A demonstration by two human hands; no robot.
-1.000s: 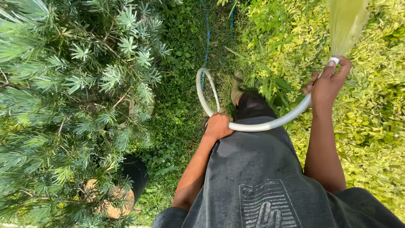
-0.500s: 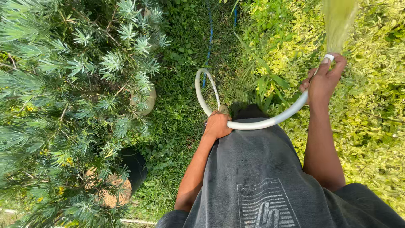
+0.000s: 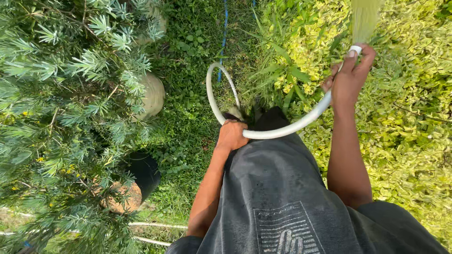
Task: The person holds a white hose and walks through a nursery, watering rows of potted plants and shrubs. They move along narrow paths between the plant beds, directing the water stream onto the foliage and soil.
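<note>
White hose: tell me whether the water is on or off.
On. A pale spray of water fans out from the white hose end at the right hand, over the yellow-green shrub. The left hand grips the hose lower down.

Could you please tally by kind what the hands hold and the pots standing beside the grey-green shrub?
White hose, held by left hand and right hand: 1
Rounded tan pots: 2
Black pot: 1
Total: 4
</note>
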